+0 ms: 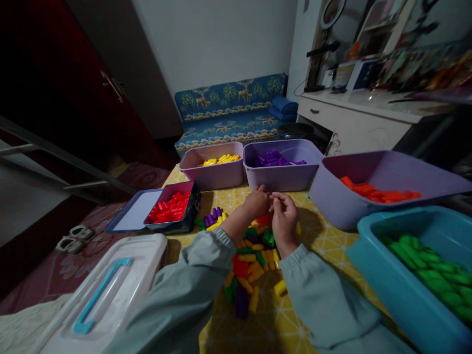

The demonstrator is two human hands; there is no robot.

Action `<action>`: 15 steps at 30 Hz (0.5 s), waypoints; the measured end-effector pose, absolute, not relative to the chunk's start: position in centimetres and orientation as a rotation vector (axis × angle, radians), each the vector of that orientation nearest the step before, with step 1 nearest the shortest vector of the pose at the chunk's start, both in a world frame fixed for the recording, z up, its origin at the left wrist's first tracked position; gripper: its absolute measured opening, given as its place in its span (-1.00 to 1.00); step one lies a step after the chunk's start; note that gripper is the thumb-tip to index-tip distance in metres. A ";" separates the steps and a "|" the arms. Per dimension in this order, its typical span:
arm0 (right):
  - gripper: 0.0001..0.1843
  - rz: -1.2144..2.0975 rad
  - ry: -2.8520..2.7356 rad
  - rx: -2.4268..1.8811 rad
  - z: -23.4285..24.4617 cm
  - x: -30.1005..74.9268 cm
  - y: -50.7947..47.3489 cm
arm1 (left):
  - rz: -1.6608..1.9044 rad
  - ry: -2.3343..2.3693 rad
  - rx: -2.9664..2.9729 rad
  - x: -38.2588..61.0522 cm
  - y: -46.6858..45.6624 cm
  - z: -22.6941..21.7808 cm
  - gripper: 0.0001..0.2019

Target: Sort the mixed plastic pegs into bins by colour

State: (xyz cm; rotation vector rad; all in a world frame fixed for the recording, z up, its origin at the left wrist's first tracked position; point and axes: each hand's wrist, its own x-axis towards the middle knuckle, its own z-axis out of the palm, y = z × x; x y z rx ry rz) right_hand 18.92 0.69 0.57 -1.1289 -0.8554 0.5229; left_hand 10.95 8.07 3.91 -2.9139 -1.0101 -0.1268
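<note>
My left hand (255, 202) and my right hand (284, 217) meet over a heap of mixed coloured blocks (251, 265) on the yellow patterned table (320, 241). Both hands have their fingers curled together, fingertips touching between them. What they pinch is hidden. A red block (262, 220) lies just under the left hand. Around the heap stand bins sorted by colour: yellow blocks in a lilac bin (215, 172), purple blocks in a purple bin (282, 170), orange blocks in a large lilac bin (383, 189), green blocks in a blue bin (416, 275), red blocks in a dark tray (170, 212).
A white case with a blue handle (106, 290) lies at the near left edge. A lid (131, 211) leans beside the red tray. A blue patterned sofa (230, 110) and a white counter (361, 115) stand beyond the table. Slippers (73, 237) lie on the floor.
</note>
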 end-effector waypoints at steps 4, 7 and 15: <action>-0.78 0.548 -0.866 -1.179 0.5 19.0 0.6 | -0.229 -1.152 -2.957 10.0 7.6 3.5 -0.73; -0.78 0.540 -0.884 -1.208 0.6 19.1 0.5 | -0.281 -1.122 -3.008 8.7 6.4 3.7 -0.72; -0.81 0.551 -0.929 -1.225 1.0 18.8 0.1 | -0.539 -1.163 -3.262 3.8 0.4 5.9 -0.77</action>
